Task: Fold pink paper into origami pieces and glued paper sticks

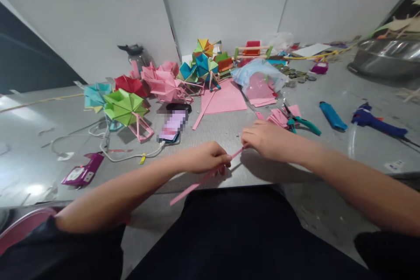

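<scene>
A narrow pink paper strip [192, 189] runs slantwise across the front edge of the metal table. My left hand [210, 157] pinches it near its middle, and the wider lower end hangs past the table edge. Farther up, my right hand [262, 139] has its fingers closed on the strip's other end, which they partly hide. Just beyond my right hand lie a stack of folded pink paper pieces [278, 117] and pliers with teal handles [306, 125]. Pink paper sheets [225, 98] lie flat behind both hands, with another pink strip [201, 118] along their left side.
Folded paper models in green [126, 107], pink [162, 82] and blue [206, 68] stand at the back left and middle. A phone [173, 126] on a cable lies left of my hands. To the right are a blue glue gun [377, 121] and a metal basin [387, 59].
</scene>
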The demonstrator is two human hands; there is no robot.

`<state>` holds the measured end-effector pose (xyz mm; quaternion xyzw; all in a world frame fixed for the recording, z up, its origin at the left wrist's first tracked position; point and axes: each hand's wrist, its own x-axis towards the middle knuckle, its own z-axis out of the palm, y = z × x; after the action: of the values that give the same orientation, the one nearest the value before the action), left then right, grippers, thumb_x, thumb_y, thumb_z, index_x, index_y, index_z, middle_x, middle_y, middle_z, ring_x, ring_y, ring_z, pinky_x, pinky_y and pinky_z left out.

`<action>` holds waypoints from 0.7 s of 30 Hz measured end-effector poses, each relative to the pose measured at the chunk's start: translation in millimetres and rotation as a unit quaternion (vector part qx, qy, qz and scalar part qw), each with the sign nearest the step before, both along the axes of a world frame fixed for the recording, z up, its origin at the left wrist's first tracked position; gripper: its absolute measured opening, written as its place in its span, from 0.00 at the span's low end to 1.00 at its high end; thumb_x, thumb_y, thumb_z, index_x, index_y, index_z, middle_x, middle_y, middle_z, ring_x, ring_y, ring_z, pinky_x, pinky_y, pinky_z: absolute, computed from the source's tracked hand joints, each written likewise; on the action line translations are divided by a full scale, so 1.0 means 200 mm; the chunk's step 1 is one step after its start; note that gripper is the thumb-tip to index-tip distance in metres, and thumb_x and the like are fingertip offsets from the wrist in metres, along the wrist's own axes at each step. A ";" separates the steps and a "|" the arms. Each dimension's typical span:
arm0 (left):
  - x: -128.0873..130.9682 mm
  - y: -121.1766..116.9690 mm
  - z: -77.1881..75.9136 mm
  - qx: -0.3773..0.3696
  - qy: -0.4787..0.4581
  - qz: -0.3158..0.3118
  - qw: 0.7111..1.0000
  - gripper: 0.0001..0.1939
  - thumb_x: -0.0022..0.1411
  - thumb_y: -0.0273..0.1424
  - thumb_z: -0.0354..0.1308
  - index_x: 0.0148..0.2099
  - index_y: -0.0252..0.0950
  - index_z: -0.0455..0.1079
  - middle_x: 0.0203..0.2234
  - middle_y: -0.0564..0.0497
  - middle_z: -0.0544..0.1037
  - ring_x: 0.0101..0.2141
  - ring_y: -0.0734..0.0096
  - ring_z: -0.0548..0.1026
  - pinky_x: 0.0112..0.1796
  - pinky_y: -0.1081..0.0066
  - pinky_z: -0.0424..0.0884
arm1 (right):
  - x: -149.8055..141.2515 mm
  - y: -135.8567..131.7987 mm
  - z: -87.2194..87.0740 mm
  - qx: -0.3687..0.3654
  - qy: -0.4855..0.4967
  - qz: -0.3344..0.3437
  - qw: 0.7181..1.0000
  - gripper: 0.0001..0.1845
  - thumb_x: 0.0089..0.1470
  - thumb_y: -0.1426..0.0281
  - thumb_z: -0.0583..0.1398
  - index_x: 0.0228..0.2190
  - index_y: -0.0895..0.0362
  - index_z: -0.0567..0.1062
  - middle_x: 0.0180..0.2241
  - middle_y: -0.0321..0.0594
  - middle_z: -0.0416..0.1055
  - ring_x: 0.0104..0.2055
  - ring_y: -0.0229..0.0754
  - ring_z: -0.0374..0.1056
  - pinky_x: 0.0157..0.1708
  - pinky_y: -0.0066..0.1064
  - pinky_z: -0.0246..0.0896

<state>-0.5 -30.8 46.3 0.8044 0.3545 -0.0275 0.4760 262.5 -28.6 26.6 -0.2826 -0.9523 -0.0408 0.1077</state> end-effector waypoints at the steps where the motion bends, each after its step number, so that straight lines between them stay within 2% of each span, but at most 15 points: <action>1: 0.00 0.07 0.00 -0.065 -0.029 0.030 0.997 0.18 0.76 0.35 0.53 0.37 0.33 0.79 0.26 0.49 0.84 0.23 0.73 0.76 0.30 0.72 0.70 | -0.01 0.07 0.04 -0.024 0.009 0.000 1.000 0.10 0.64 0.78 0.58 0.33 0.57 0.77 0.32 0.39 0.76 0.33 0.41 0.66 0.41 0.36 0.52; 2: -0.01 0.12 -0.01 -0.113 -0.060 0.054 0.990 0.17 0.75 0.37 0.56 0.38 0.32 0.79 0.27 0.49 0.84 0.22 0.74 0.76 0.29 0.73 0.70 | -0.02 0.14 0.07 -0.045 0.023 0.000 0.999 0.09 0.64 0.78 0.58 0.34 0.57 0.77 0.33 0.39 0.77 0.34 0.41 0.67 0.42 0.37 0.53; 4: -0.01 0.21 -0.04 -0.158 -0.130 0.112 0.972 0.18 0.72 0.39 0.62 0.34 0.32 0.79 0.24 0.48 0.83 0.21 0.74 0.76 0.28 0.74 0.70 | -0.02 0.27 0.13 -0.075 0.071 0.001 0.995 0.08 0.64 0.75 0.58 0.34 0.56 0.76 0.33 0.39 0.76 0.36 0.42 0.68 0.44 0.37 0.56; 6: -0.01 0.27 -0.09 -0.163 -0.198 0.197 0.946 0.19 0.70 0.40 0.65 0.31 0.31 0.78 0.21 0.47 0.81 0.20 0.75 0.75 0.26 0.75 0.68 | -0.04 0.38 0.15 -0.069 0.182 -0.026 0.981 0.02 0.61 0.70 0.63 0.37 0.56 0.76 0.38 0.42 0.76 0.42 0.45 0.69 0.46 0.39 0.60; 7: 0.00 0.28 -0.11 -0.160 -0.225 0.238 0.931 0.19 0.70 0.40 0.65 0.30 0.30 0.77 0.20 0.47 0.80 0.19 0.75 0.74 0.24 0.75 0.67 | -0.05 0.42 0.14 -0.054 0.271 -0.066 0.959 0.08 0.59 0.67 0.66 0.40 0.55 0.75 0.42 0.44 0.75 0.45 0.47 0.69 0.48 0.40 0.61; 8: 0.00 0.28 -0.14 -0.152 -0.244 0.264 0.921 0.19 0.70 0.40 0.65 0.30 0.30 0.77 0.20 0.47 0.80 0.19 0.76 0.74 0.23 0.76 0.66 | -0.07 0.45 0.12 -0.047 0.375 -0.122 0.918 0.15 0.57 0.64 0.67 0.44 0.54 0.74 0.46 0.45 0.74 0.47 0.47 0.68 0.49 0.41 0.62; 9: 0.01 0.28 -0.16 -0.144 -0.256 0.278 0.914 0.20 0.70 0.41 0.65 0.31 0.31 0.77 0.20 0.48 0.80 0.18 0.77 0.73 0.22 0.77 0.65 | -0.09 0.47 0.09 -0.056 0.481 -0.187 0.855 0.19 0.58 0.61 0.68 0.47 0.53 0.72 0.47 0.44 0.73 0.48 0.46 0.68 0.50 0.40 0.63; 10: 0.02 0.28 -0.18 -0.137 -0.266 0.288 0.910 0.20 0.70 0.42 0.65 0.32 0.31 0.76 0.21 0.48 0.80 0.18 0.77 0.73 0.22 0.77 0.64 | -0.12 0.47 0.05 -0.092 0.570 -0.244 0.779 0.22 0.57 0.57 0.68 0.48 0.52 0.70 0.45 0.42 0.72 0.45 0.44 0.68 0.48 0.39 0.64; 11: 0.02 0.27 -0.20 -0.132 -0.275 0.295 0.905 0.21 0.70 0.44 0.65 0.32 0.31 0.76 0.21 0.48 0.80 0.19 0.76 0.74 0.21 0.77 0.65 | -0.15 0.47 0.01 -0.169 0.619 -0.278 0.715 0.26 0.55 0.53 0.69 0.48 0.51 0.68 0.41 0.38 0.72 0.41 0.42 0.67 0.44 0.36 0.65; 12: 0.02 0.26 -0.21 -0.130 -0.281 0.299 0.903 0.22 0.69 0.46 0.65 0.33 0.31 0.76 0.22 0.47 0.80 0.19 0.76 0.74 0.22 0.77 0.66 | -0.19 0.45 -0.04 -0.216 0.617 -0.286 0.701 0.27 0.55 0.49 0.68 0.46 0.52 0.68 0.35 0.36 0.70 0.35 0.41 0.66 0.37 0.34 0.65; 15: 0.03 0.24 -0.25 -0.128 -0.290 0.300 0.900 0.24 0.66 0.49 0.68 0.33 0.31 0.76 0.21 0.47 0.80 0.19 0.75 0.75 0.23 0.77 0.68 | -0.28 0.39 -0.18 -0.330 0.575 -0.266 0.700 0.29 0.51 0.42 0.67 0.29 0.54 0.70 0.21 0.33 0.65 0.21 0.36 0.58 0.21 0.30 0.52; 18: 0.03 0.22 -0.26 -0.135 -0.288 0.299 0.900 0.24 0.64 0.49 0.69 0.33 0.30 0.77 0.21 0.46 0.80 0.19 0.73 0.75 0.22 0.76 0.70 | -0.35 0.34 -0.26 -0.392 0.559 -0.238 0.690 0.30 0.50 0.42 0.67 0.22 0.55 0.69 0.18 0.33 0.63 0.18 0.33 0.53 0.18 0.29 0.45; 21: 0.03 0.22 -0.27 -0.144 -0.287 0.302 0.898 0.24 0.64 0.48 0.70 0.34 0.29 0.78 0.21 0.45 0.81 0.19 0.72 0.76 0.23 0.74 0.73 | -0.37 0.33 -0.27 -0.409 0.568 -0.227 0.677 0.28 0.48 0.45 0.69 0.21 0.55 0.70 0.18 0.33 0.63 0.17 0.31 0.51 0.17 0.29 0.42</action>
<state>5.3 13.0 -7.9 0.5543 0.4204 0.2990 0.6532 188.4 37.7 -26.8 -0.4744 -0.5365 0.4975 0.4895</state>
